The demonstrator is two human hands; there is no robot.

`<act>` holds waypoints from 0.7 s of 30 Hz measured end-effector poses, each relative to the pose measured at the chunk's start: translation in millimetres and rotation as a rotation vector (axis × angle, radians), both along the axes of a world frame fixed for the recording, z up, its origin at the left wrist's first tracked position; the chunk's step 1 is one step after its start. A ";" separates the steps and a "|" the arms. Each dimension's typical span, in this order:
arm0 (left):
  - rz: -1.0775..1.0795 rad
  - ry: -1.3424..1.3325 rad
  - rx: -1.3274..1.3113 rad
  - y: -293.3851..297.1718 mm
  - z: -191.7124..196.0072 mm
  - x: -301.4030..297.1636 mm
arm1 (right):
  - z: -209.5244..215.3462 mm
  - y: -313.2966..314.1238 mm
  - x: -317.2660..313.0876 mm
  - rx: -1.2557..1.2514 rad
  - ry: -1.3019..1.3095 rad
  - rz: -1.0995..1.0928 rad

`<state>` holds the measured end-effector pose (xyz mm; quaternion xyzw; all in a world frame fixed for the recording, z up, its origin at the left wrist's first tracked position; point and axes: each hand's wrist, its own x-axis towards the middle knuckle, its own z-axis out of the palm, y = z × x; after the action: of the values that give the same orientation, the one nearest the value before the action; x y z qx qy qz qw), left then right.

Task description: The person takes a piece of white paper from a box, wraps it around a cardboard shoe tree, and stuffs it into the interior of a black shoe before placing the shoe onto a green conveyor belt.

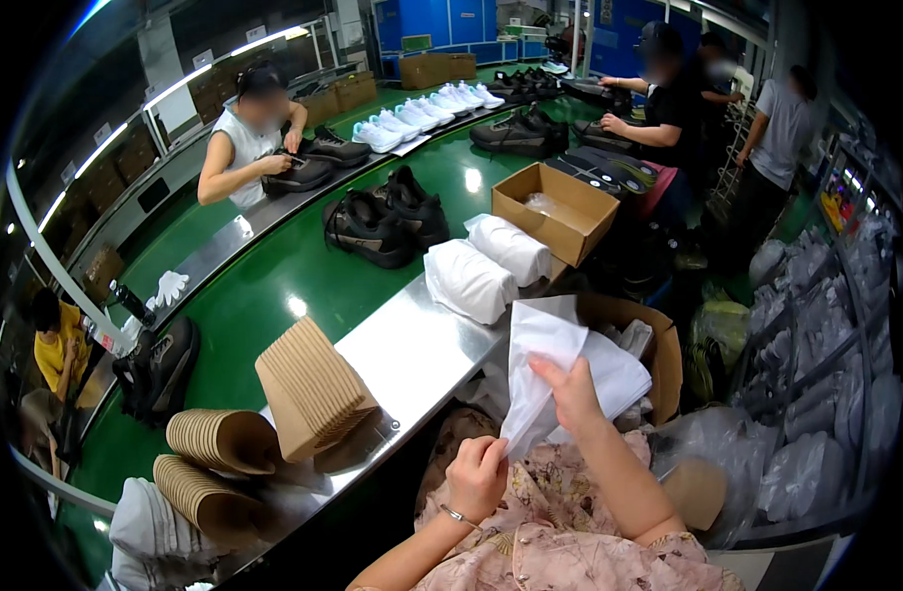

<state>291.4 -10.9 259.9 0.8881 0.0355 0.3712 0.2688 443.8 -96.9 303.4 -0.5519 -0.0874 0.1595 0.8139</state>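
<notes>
White tissue paper [545, 340], seemingly several layered sheets, is held above my lap. My left hand [476, 480] is closed in a pinch at its lower left corner. My right hand [569, 392] grips its right side, thumb on top and the other fingers partly hidden. Just beyond, two white paper-wrapped bundles [471, 281] rest at the metal table edge [402, 345]. Beside them stands an open brown cardboard box [555, 212] with a small clear wrapper inside. Another open carton [663, 364] with white paper in it is right of my hands.
Stacked brown cardboard inserts [308, 389] stand on the left. Dark shoes [377, 227] and white shoes [427, 113] line the green conveyor [303, 286]. A co-worker [254, 138] handles a dark shoe across it; others work at right. A rack of plastic-wrapped items [816, 364] is on the right.
</notes>
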 end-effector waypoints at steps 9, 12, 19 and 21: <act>-0.074 0.098 -0.144 -0.9 -8.1 -10.0 | -5.4 24.5 2.3 -0.382 -0.373 -0.115; -0.222 -0.005 -0.115 5.9 23.8 -17.3 | 11.2 22.3 3.1 -0.731 -0.951 -0.099; 0.553 -0.143 0.145 124.4 50.0 -64.5 | 10.1 82.7 -18.7 -0.712 -0.928 0.422; 0.673 0.027 0.268 163.8 58.9 -64.0 | 6.5 123.8 -31.8 -0.646 -0.770 0.589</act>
<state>227.4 152.9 318.8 0.8588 0.2802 0.4287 0.0122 412.0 26.9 309.9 -0.7428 -0.4738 0.1857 0.4352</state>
